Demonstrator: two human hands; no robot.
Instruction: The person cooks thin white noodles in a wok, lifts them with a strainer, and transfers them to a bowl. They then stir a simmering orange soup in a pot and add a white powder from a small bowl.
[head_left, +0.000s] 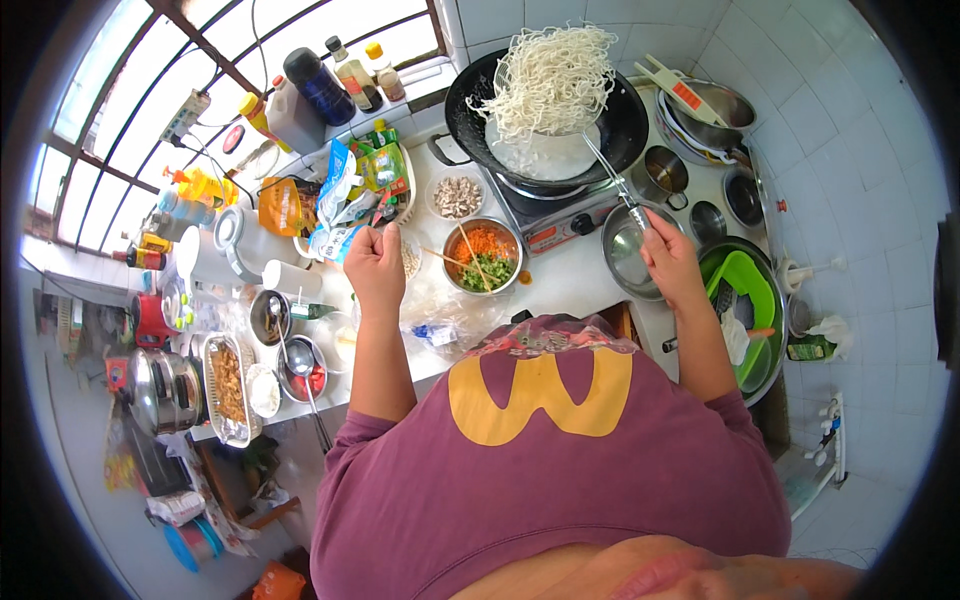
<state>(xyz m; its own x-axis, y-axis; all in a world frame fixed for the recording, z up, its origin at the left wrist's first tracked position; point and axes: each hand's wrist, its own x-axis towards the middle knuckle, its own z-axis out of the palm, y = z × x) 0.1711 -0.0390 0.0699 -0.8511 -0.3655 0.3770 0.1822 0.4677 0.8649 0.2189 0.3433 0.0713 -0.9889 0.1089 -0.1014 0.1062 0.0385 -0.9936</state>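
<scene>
My right hand (666, 251) grips the metal handle (613, 172) of a strainer. A large heap of pale noodles (559, 82) rests on it and hides most of its basket. Beneath lies a black wok (469, 112) with cloudy white liquid (536, 156), standing on a portable gas stove (559, 225). Closed into a fist with the thumb on top, my left hand (377, 262) is raised over the counter; nothing shows in it. Close by, a steel bowl (519, 264) holds diced carrot and chopped greens, with wooden chopsticks (472, 251) across it. Behind that bowl sits a bowl of chopped mushroom-like pieces (457, 196).
An empty steel bowl (630, 251) sits below my right hand. At right, a large basin (780, 330) holds a green plastic container (739, 277). Sauce bottles (352, 75) line the sill. A foil-lined tray of brown food (227, 382) and a ladle (301, 360) are at left.
</scene>
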